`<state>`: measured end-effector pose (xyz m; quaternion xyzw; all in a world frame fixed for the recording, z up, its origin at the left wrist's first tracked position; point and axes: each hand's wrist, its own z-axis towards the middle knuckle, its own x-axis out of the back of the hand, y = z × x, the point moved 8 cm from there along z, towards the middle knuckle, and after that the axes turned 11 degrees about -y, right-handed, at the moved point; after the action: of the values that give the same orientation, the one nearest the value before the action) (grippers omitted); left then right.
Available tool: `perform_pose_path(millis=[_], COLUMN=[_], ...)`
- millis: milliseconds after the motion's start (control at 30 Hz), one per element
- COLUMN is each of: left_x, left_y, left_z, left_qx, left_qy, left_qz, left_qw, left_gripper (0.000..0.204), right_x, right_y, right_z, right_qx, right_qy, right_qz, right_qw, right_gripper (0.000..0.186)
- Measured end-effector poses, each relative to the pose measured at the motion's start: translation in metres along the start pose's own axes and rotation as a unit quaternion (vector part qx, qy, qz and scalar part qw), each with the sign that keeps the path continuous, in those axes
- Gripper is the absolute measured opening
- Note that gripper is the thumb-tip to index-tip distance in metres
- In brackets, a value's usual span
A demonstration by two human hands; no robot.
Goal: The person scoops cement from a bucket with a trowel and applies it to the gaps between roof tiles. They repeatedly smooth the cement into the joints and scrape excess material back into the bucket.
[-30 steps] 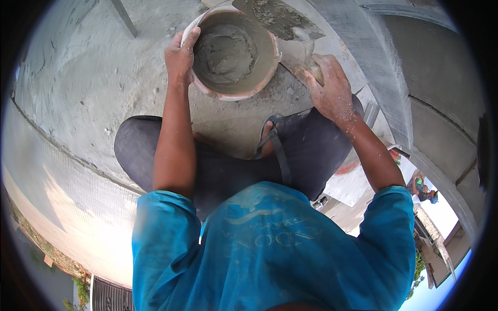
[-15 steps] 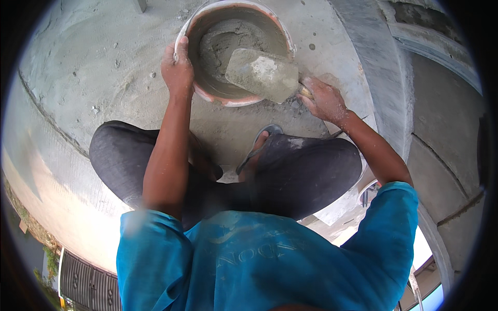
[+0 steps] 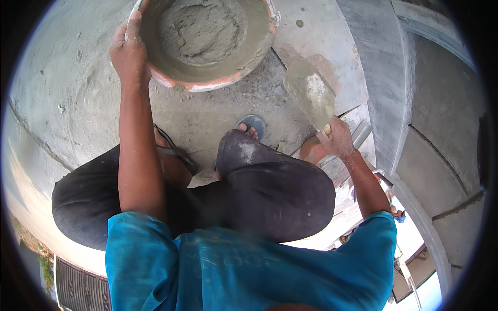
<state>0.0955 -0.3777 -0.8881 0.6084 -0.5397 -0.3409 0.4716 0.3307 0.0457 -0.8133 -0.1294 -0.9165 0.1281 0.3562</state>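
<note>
My left hand [image 3: 129, 51] grips the rim of an orange-and-white bucket [image 3: 199, 85] at its left side. Grey wet mortar [image 3: 203, 31] fills the bottom of it, its surface lumpy. Off to the right, my right hand [image 3: 337, 138] is closed around the wooden handle of a trowel [image 3: 310, 93]. The trowel's broad blade is coated in grey mortar with a pale patch in the middle, and it points up and away from me, apart from the bucket.
My sandalled foot [image 3: 251, 126] and bent knees lie between me and the bucket. A grey concrete ledge [image 3: 376, 67] curves along the right. Below my right hand lies a reddish round object [image 3: 313, 150], partly covered. Crumbs of mortar dot the floor.
The trowel has gone from over the bucket's near right rim out to the right and toward me. The bucket, with my left hand on it, now appears farther left and higher in view.
</note>
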Motion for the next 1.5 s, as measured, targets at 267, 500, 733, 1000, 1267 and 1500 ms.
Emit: perform_pose_path(millis=[267, 500, 733, 1000, 1267, 1500], left_x=[0.008, 0.01, 0.011, 0.009, -0.001, -0.016], left_y=[-0.003, -0.003, -0.013, 0.025, 0.049, 0.07], left_z=[-0.01, -0.012, 0.003, 0.018, 0.039, 0.033], left_qx=[-0.014, -0.011, 0.003, 0.131, 0.142, 0.081], left_qy=[0.036, 0.059, -0.031, -0.247, -0.368, -0.369], left_qz=[0.029, 0.0, 0.006, 0.224, 0.453, 0.462], left_qw=[0.999, 0.998, 0.999, 0.934, 0.799, 0.803], left_gripper=[0.047, 0.035, 0.04, 0.064, 0.064, 0.058], right_x=[0.051, 0.04, 0.059, 0.106, 0.095, 0.113], right_y=[-0.117, -0.065, -0.022, -0.078, -0.111, -0.113], right_z=[0.086, 0.052, -0.022, 0.033, 0.018, 0.016], right_qx=[0.014, -0.07, 0.007, -0.056, 0.048, 0.006], right_qy=[-0.105, -0.144, -0.033, 0.032, -0.015, 0.057], right_qz=[0.291, 0.11, 0.095, -0.139, -0.069, -0.203], right_qw=[0.951, 0.981, 0.995, 0.988, 0.996, 0.978], right_gripper=[0.042, 0.045, 0.042, 0.042, 0.046, 0.043])
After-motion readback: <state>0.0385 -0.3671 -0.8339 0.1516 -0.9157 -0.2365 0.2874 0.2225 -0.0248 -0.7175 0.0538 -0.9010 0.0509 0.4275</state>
